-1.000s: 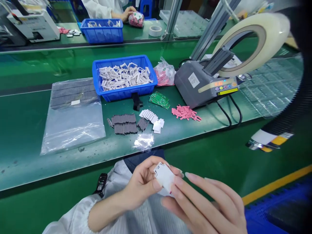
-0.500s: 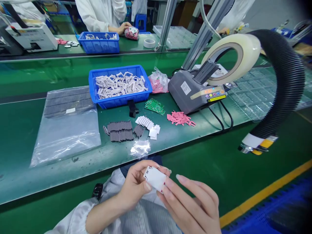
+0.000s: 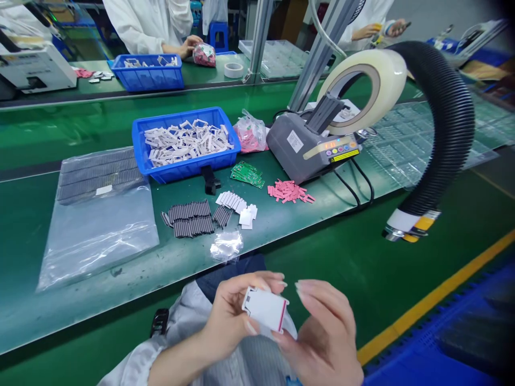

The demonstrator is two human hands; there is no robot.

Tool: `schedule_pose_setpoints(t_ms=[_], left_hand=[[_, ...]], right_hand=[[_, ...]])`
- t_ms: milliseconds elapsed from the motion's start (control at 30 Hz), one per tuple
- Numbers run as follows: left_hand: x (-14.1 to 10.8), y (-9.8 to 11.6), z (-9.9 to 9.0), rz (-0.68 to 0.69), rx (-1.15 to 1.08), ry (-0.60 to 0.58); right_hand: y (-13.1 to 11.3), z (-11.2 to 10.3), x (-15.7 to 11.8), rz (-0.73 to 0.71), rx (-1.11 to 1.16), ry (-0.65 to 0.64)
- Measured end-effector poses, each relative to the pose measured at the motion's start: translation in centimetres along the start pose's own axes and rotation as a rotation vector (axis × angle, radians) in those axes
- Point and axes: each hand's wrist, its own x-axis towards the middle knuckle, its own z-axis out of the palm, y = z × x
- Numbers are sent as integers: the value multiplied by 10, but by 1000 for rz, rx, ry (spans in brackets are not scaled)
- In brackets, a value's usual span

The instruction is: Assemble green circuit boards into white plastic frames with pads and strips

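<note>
Just in front of my body, my left hand pinches a small white flat plastic case between thumb and fingers. A thin pink strip runs along the case's right end, and a small dark notch shows at its upper left. My right hand is curved beside that pink end, fingers apart from the thumb. Its thumb tip is at the case's lower right corner; whether it touches cannot be made out. On the bench edge beyond lie small clear plastic bags, white flat pieces and rows of dark strips.
A blue bin of white frames stands behind green circuit boards and pink pieces. Right of it are a tape dispenser and a black hose. A plastic bag lies left. A co-worker sits opposite.
My right fingers have drawn back from the case's right end and parted from the thumb, uncovering the pink strip. The left hand still holds the case. The view has shifted slightly rightward.
</note>
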Motion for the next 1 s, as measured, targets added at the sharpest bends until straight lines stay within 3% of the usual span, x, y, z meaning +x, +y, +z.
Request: schedule_pose_setpoints(t_ms=[167, 267, 400, 500, 567, 633, 700, 733, 800, 833, 900, 1000], left_hand=[[2, -8, -1, 79, 165, -12], [6, 1, -9, 246, 511, -76], [20, 21, -20, 575, 1244, -461], [34, 27, -18, 582, 1441, -715], [41, 26, -12, 526, 1404, -796], [48, 21, -5, 460, 1316, -805], [54, 7, 3, 333, 1171, -747], [59, -3, 7, 198, 1043, -663], [70, -33, 15, -149, 700, -414], [77, -51, 20, -377, 454, -232], [94, -92, 31, -483, 312, -162], [119, -148, 49, -560, 156, -155]], right_hand=[[4, -1, 8, 173, 268, -87], [12, -15, 13, 186, 228, -133], [21, -32, 17, 140, 79, -222], [27, -37, 18, 106, 26, -220], [31, -41, 15, 94, -8, -205], [36, -47, 11, 96, -51, -194], [41, -57, 5, 127, -91, -136], [43, -62, 3, 147, -112, -79], [45, -72, 0, 174, -150, 57], [45, -76, 0, 173, -162, 123], [45, -81, 2, 155, -162, 216], [45, -83, 2, 82, -134, 187]])
